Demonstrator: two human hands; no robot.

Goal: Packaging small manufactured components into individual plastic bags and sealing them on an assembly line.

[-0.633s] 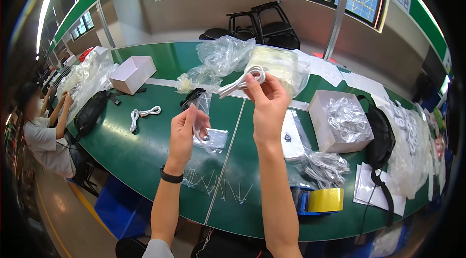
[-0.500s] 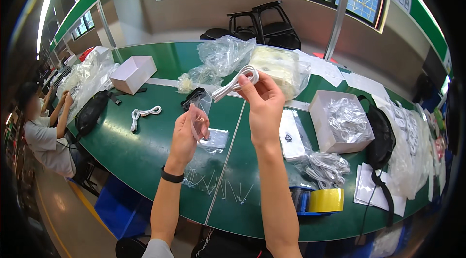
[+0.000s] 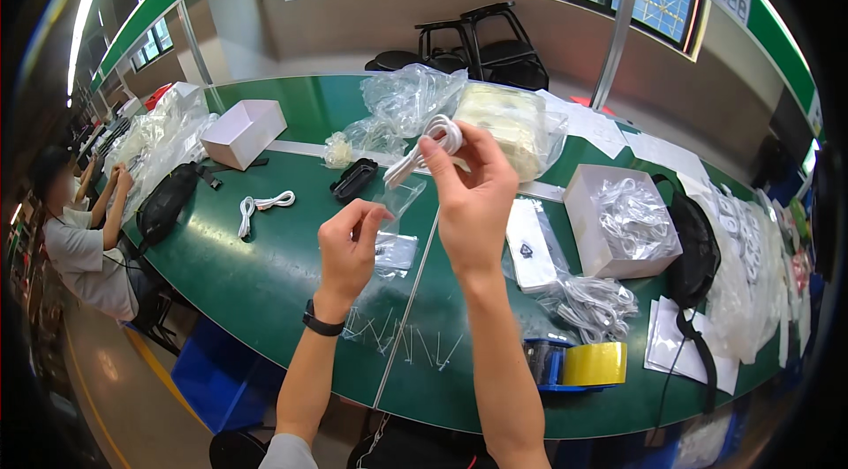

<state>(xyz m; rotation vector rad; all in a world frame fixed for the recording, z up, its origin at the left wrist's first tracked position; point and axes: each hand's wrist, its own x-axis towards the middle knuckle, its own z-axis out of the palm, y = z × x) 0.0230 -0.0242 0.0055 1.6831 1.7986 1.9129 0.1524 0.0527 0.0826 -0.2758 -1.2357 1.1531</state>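
A coiled white cable is pinched between the thumb and fingers of my right hand, held up above the middle of the table. Lower and to the left, my left hand has its fingers closed on the edge of a small clear plastic bag. The bag sticks out to the right, beneath the cable's lower end and apart from my right palm. Under it on the table lies a flat clear packet. Just beyond my left hand sits a small black tray.
Another bundled white cable lies left, near an open white box. On the right are a box of bagged cables, loose cables and a yellow tape roll. Thin white ties lie in front. A person works far left.
My left hand has turned and shifted slightly, and the bag now points right toward the cable. The black tray shows more fully. My right hand has tilted a little, still holding the cable.
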